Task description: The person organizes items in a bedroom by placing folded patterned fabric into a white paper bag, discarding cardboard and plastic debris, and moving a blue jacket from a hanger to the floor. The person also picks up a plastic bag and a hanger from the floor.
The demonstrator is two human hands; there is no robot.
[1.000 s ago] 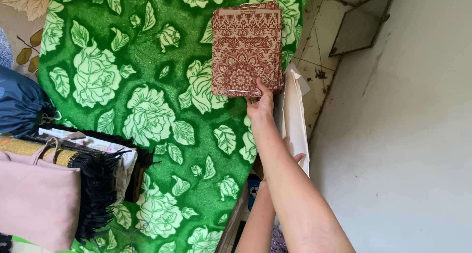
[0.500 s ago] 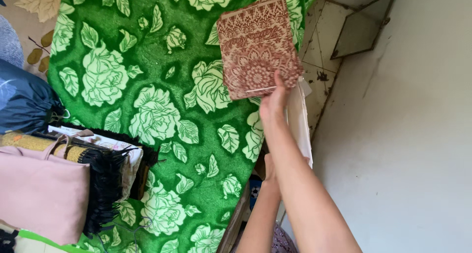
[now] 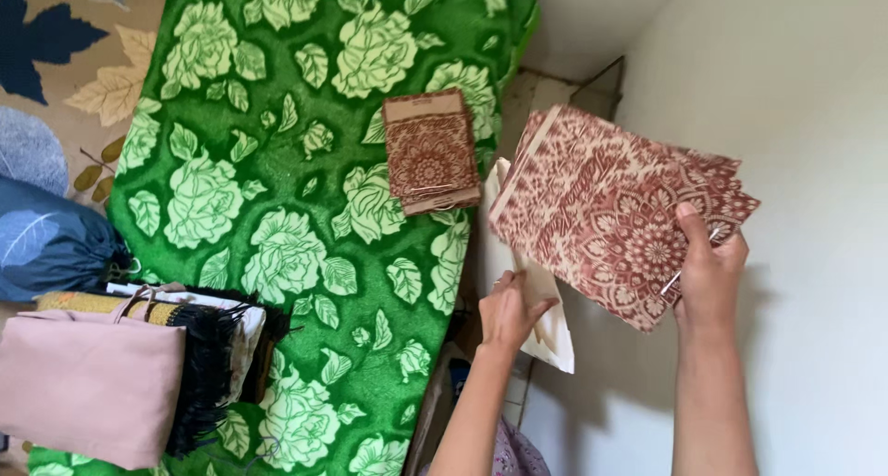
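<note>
A green rose-patterned blanket (image 3: 277, 208) covers the bed beside a white wall; a small stack of maroon patterned paper bags (image 3: 431, 152) lies on it; the right hand (image 3: 708, 277) pinches a flat maroon patterned paper bag (image 3: 610, 208) by its corner, aloft over the gap; the left hand (image 3: 509, 309) grips a white paper sheet (image 3: 546, 328) below; sorting seems underway, calling for a steady carry to the stack.

A bed under a green blanket (image 3: 277, 254) patterned with pale roses fills the left. A plain white wall (image 3: 805, 87), daylit, rises on the right. Between them shows a strip of stained tiled floor (image 3: 520, 106) near the bed's far corner.
</note>
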